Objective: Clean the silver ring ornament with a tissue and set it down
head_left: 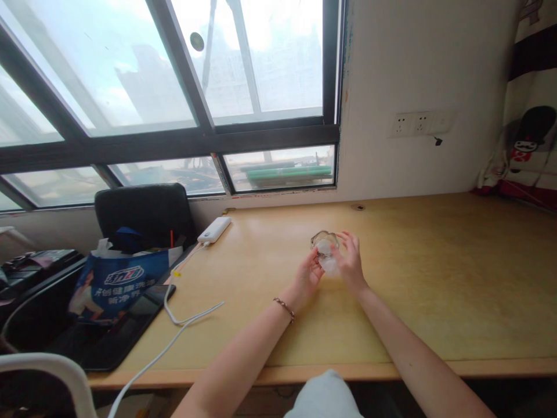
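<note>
Over the middle of the wooden table, my two hands are around a small clear glass bowl [324,236] with a wavy, dark-looking rim. My left hand [310,273] grips its lower left side with curled fingers. Along the right side, my right hand [350,264] has its fingers bent around the glass and its thumb turned inward. A whitish round patch [324,248] shows at the bowl between the thumbs, and a paler translucent patch lies just below. Whether these are part of the glass or a separate piece, I cannot tell. The fingers partly hide the bowl.
A white power bank [214,230] lies at the table's left edge, its white cable [191,318] trailing forward. Left of the table stands a black chair [145,212] with a blue bag [117,284]. Behind are a window, a wall socket [411,123] and a curtain [533,133].
</note>
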The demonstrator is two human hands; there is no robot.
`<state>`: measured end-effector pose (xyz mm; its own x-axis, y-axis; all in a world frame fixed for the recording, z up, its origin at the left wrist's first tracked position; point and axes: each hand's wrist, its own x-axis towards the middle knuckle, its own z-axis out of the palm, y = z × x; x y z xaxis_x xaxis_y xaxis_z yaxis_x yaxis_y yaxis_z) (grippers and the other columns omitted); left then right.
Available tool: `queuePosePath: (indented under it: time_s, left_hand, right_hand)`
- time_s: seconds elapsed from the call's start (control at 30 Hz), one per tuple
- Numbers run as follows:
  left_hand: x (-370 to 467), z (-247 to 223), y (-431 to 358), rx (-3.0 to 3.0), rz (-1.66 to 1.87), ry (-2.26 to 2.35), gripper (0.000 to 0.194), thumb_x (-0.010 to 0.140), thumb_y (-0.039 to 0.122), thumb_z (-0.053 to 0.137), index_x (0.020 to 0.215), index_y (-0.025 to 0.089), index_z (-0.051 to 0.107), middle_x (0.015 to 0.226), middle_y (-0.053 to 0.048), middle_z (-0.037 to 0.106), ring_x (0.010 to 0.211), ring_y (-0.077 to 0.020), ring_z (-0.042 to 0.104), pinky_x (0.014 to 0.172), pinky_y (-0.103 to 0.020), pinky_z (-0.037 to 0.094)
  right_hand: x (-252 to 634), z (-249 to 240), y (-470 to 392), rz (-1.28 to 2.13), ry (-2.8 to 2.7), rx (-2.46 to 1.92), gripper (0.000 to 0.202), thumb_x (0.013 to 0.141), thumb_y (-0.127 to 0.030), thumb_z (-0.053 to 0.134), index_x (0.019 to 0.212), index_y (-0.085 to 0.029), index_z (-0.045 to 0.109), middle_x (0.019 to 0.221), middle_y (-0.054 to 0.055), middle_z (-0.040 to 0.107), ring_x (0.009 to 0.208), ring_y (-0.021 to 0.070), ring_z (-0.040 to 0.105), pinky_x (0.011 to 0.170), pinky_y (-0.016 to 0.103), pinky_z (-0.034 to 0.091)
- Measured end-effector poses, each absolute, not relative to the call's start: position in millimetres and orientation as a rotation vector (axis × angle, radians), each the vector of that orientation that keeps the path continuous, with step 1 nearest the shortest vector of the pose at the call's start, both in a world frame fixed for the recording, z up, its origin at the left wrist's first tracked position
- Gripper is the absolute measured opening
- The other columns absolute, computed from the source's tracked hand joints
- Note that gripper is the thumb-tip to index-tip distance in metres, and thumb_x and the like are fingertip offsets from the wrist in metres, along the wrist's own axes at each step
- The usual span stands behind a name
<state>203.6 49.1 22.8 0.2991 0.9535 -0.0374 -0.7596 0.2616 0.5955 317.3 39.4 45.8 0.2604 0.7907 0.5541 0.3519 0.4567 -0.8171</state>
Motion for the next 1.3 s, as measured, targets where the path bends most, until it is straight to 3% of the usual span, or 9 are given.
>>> queuePosePath:
  time_s: [0.17,0.37,0.5,0.73,0.93,1.1,1.3]
  left_hand:
    - [197.8,24.5,52.8,0.761,1.182,0.489,0.030,0.074,0.031,0.058,0.095,0.010,0.060,0.097,-0.012,0.062,0.089,-0.0197,0.058,0.081,-0.030,0.044]
    - [197.0,26.8,52.7,0.964,1.182,0.653,0.038,0.062,0.026,0.068,0.097,0.011,0.061,0.098,-0.012,0.062,0.087,-0.0196,0.059,0.078,-0.029,0.044]
    - [199.7,28.1,50.3,1.097,1.268,0.851,0.038,0.062,0.031,0.068,0.095,0.012,0.063,0.093,-0.010,0.064,0.079,-0.0190,0.059,0.070,-0.028,0.045]
    - [193.6,27.7,46.9,1.436,1.525,1.184,0.034,0.078,0.040,0.047,0.088,0.013,0.066,0.082,-0.004,0.066,0.076,-0.0190,0.059,0.068,-0.028,0.045]
    - [189.2,29.3,45.9,1.939,1.612,1.142,0.020,0.079,0.025,0.049,0.089,0.022,0.066,0.101,-0.005,0.062,0.095,-0.0189,0.055,0.088,-0.034,0.041]
    - [190.2,37.2,42.6,2.135,1.408,0.910,0.024,0.078,0.017,0.045,0.091,0.022,0.064,0.099,-0.009,0.061,0.107,-0.0215,0.047,0.097,-0.041,0.030]
    - [199.0,38.4,34.4,2.386,1.148,0.848,0.029,0.075,0.020,0.047,0.102,0.018,0.058,0.094,-0.013,0.060,0.096,-0.0255,0.052,0.095,-0.043,0.029]
  right_hand:
    - [322.5,31.6,60.5,1.100,-1.063,-0.962,0.045,0.074,-0.055,0.045,0.090,-0.015,0.059,0.086,0.007,0.061,0.080,0.0194,0.056,0.072,0.031,0.044]
    - [323.4,31.5,61.2,1.274,-0.805,-0.826,0.038,0.067,-0.047,0.059,0.091,-0.018,0.058,0.092,0.005,0.062,0.082,0.0163,0.058,0.067,0.025,0.047]
    - [324.5,34.6,59.1,1.295,-0.684,-0.825,0.029,0.066,-0.040,0.062,0.082,-0.016,0.060,0.083,0.004,0.063,0.075,0.0158,0.060,0.065,0.025,0.049]
    - [322.8,34.3,55.8,1.194,-0.665,-0.938,0.028,0.065,-0.037,0.063,0.083,-0.016,0.058,0.083,0.004,0.063,0.073,0.0160,0.062,0.057,0.022,0.048]
    - [321.7,36.0,53.7,1.183,-0.673,-0.988,0.032,0.063,-0.038,0.063,0.084,-0.014,0.059,0.080,0.005,0.064,0.067,0.0165,0.062,0.052,0.022,0.046]
    - [318.6,33.8,52.8,1.139,-0.725,-1.026,0.032,0.062,-0.039,0.063,0.082,-0.015,0.060,0.077,0.005,0.065,0.066,0.0183,0.062,0.053,0.025,0.047]
    - [318.9,29.4,52.6,0.965,-0.856,-1.095,0.025,0.060,-0.035,0.064,0.078,-0.018,0.064,0.074,0.004,0.067,0.074,0.0209,0.060,0.061,0.027,0.048]
